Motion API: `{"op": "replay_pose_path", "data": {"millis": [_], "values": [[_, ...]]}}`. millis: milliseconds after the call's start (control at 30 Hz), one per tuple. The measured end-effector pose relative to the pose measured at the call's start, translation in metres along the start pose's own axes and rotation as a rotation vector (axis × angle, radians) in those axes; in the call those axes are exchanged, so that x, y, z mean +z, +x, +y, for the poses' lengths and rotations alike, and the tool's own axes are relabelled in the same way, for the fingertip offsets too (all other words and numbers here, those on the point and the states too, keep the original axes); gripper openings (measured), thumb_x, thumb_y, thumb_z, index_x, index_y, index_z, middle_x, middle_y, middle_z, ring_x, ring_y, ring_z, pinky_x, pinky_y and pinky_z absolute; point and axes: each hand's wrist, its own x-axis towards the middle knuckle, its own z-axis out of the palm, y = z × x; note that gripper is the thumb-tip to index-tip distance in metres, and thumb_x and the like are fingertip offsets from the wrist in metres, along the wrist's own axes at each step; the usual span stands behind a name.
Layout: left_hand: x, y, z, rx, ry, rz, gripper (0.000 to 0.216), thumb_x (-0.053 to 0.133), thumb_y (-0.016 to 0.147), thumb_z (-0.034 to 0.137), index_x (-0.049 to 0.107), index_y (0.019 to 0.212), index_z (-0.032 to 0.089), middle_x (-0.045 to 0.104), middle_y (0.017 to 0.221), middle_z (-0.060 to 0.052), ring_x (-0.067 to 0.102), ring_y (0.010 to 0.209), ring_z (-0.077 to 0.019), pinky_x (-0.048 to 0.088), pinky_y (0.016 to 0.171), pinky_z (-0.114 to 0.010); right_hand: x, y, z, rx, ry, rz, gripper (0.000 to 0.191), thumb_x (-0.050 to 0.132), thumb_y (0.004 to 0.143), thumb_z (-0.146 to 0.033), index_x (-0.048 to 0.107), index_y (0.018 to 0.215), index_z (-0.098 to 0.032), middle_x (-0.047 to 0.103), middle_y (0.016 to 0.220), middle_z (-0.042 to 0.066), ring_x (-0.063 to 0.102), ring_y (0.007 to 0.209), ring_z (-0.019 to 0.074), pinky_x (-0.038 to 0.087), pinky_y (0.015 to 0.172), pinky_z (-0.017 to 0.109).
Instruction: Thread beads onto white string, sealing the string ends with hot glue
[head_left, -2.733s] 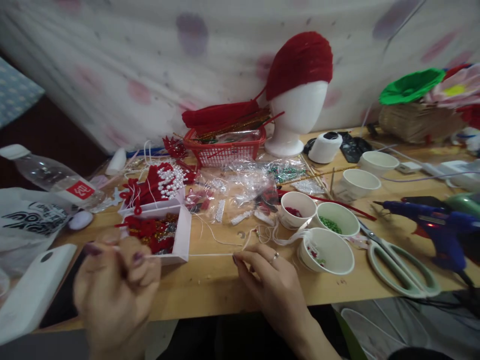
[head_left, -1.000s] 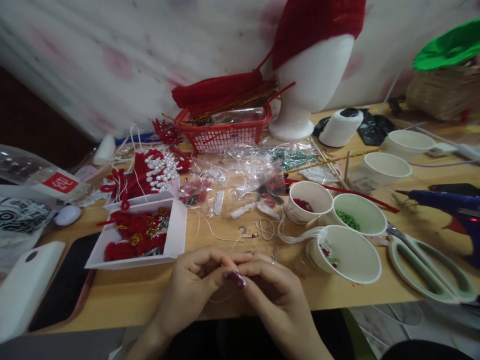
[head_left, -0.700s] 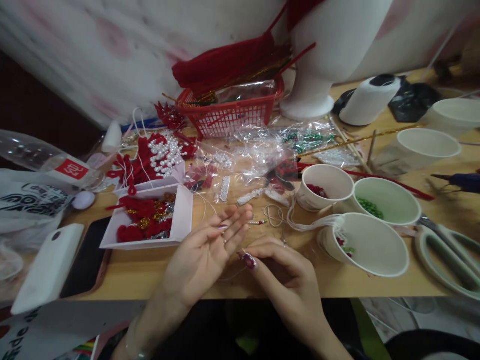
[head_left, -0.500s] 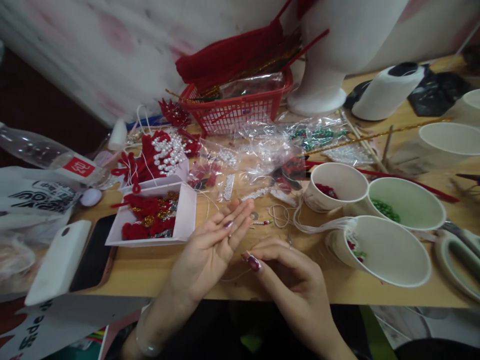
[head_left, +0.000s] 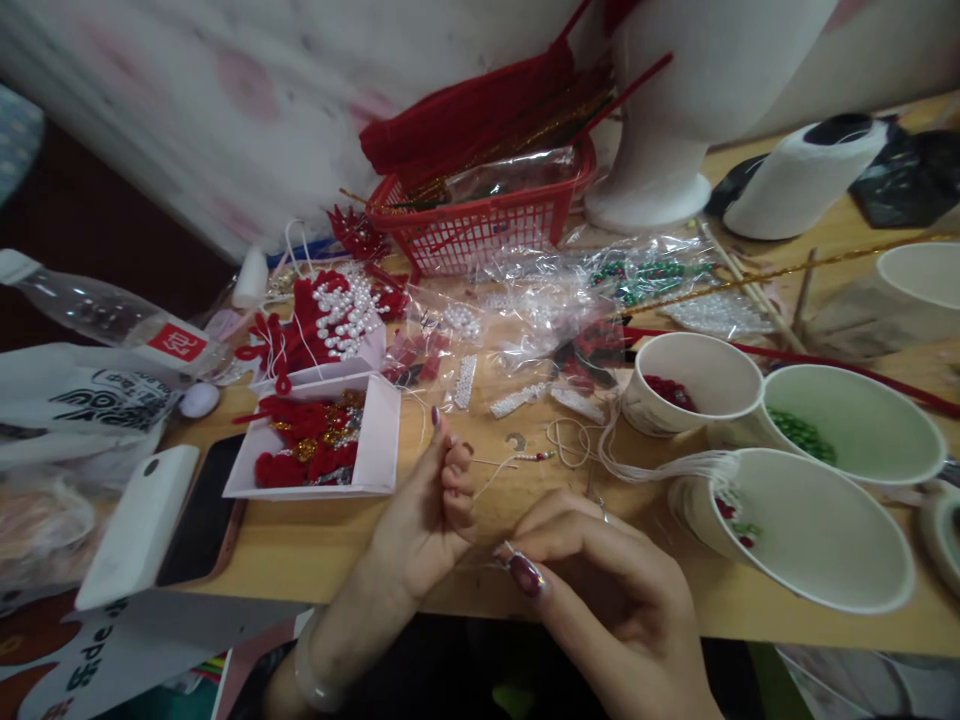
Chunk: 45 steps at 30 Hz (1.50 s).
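Note:
My right hand (head_left: pixel 600 580) is closed in a pinch, with the tip of a thin white thread (head_left: pixel 510 547) between thumb and forefinger. To its left, my left hand (head_left: pixel 435 515) has its fingers curled in and its thumb pointing up. The thread runs into the curled fingers of that hand; its exact hold is partly hidden. Beyond both hands, a short string of beads (head_left: pixel 536 456) in white, red and green lies on the table, joined to the thread. A thin needle-like piece (head_left: pixel 495 462) lies beside it.
On the right stand paper cups with red beads (head_left: pixel 667 392), green beads (head_left: pixel 802 437) and mixed beads (head_left: pixel 727 510). White threads (head_left: pixel 652 468) hang over the nearest cup's rim. A white box (head_left: pixel 379 435) of red ornaments, a phone (head_left: pixel 202 520), a bottle (head_left: pixel 112 310) and a red basket (head_left: pixel 480 225) surround the work area.
My left hand has gone from flat and palm up to curled fingers with the thumb raised. My right hand keeps its pinch. The view has shifted slightly.

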Motion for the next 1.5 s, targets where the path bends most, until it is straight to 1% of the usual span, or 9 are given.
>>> {"op": "replay_pose_path", "data": {"millis": [133,267,333,467,633,833,1067,1233,1500], "values": [[0.004,-0.001,-0.001,0.055,0.032,0.013,0.04,0.036,0.104,0.024,0.065,0.081,0.01,0.056,0.047,0.006,0.049,0.032,0.0016,0.035,0.031,-0.001,-0.002,0.001,0.003,0.01,-0.018,0.004,0.015,0.064,0.082,-0.009,0.071,0.075,-0.02,0.066,0.066,0.0,0.062,0.06,0.0123,0.049,0.055,0.022],[0.01,0.0,0.0,0.08,0.215,0.08,0.032,0.034,0.103,0.011,0.065,0.098,0.01,0.075,0.08,-0.004,0.067,0.051,-0.0039,0.05,0.043,-0.006,-0.004,0.003,0.005,0.063,-0.021,0.029,0.016,0.062,0.084,-0.011,0.071,0.075,-0.022,0.067,0.067,0.0,0.062,0.06,0.0129,0.049,0.054,0.022],[0.009,-0.001,0.0,0.086,0.28,0.038,0.029,0.037,0.102,0.012,0.066,0.101,0.012,0.076,0.087,-0.004,0.065,0.048,-0.0027,0.047,0.04,-0.005,-0.004,0.002,0.005,0.069,-0.009,0.025,0.017,0.062,0.085,-0.011,0.071,0.076,-0.023,0.067,0.068,0.0,0.062,0.061,0.0126,0.05,0.055,0.021],[-0.002,-0.002,-0.001,0.013,0.409,-0.076,0.033,0.048,0.1,0.032,0.071,0.087,0.012,0.045,0.035,0.009,0.017,0.024,0.0005,0.019,0.026,-0.008,-0.003,0.0,0.003,0.056,0.005,0.011,0.015,0.062,0.085,-0.01,0.07,0.079,-0.023,0.066,0.07,-0.001,0.062,0.063,0.0124,0.049,0.057,0.022],[-0.015,0.004,-0.003,0.0,0.442,-0.195,0.034,0.074,0.079,0.047,0.07,0.07,0.015,0.032,0.029,0.013,0.001,0.028,0.0004,0.012,0.027,-0.012,-0.002,-0.001,0.002,0.055,0.02,0.017,0.015,0.063,0.084,-0.011,0.07,0.076,-0.021,0.065,0.068,0.0,0.06,0.06,0.0125,0.046,0.053,0.023],[-0.018,0.007,-0.004,0.078,0.354,-0.238,0.043,0.082,0.066,0.052,0.06,0.07,0.015,0.046,0.039,0.014,0.001,0.026,0.0024,0.016,0.024,-0.01,-0.002,0.001,0.002,0.063,0.017,-0.004,0.013,0.063,0.086,-0.012,0.07,0.078,-0.02,0.066,0.07,-0.001,0.061,0.064,0.012,0.047,0.058,0.023],[-0.02,0.007,-0.006,0.135,0.437,-0.287,0.048,0.063,0.081,0.061,0.051,0.062,0.019,0.029,0.031,0.013,0.005,0.026,-0.0026,0.014,0.026,-0.013,0.0,0.004,0.003,0.038,0.03,0.043,0.016,0.062,0.083,-0.01,0.07,0.073,-0.019,0.065,0.066,0.0,0.061,0.06,0.0118,0.047,0.054,0.021],[-0.012,0.007,-0.015,0.273,0.484,-0.249,0.063,0.071,0.07,0.066,0.039,0.049,0.016,0.034,0.044,0.009,0.025,0.038,-0.0033,0.024,0.036,-0.015,0.006,0.008,0.002,0.083,0.047,-0.047,0.013,0.063,0.085,-0.012,0.071,0.076,-0.016,0.066,0.07,0.003,0.062,0.065,0.0145,0.049,0.06,0.026],[-0.008,0.007,-0.021,0.154,0.398,-0.237,0.065,0.074,0.067,0.067,0.035,0.051,0.017,0.029,0.056,0.008,0.031,0.05,-0.0064,0.034,0.049,-0.02,0.02,0.008,0.01,0.11,-0.061,-0.004,0.013,0.062,0.087,-0.015,0.069,0.076,-0.017,0.066,0.071,0.002,0.062,0.065,0.0145,0.046,0.056,0.025]]}}
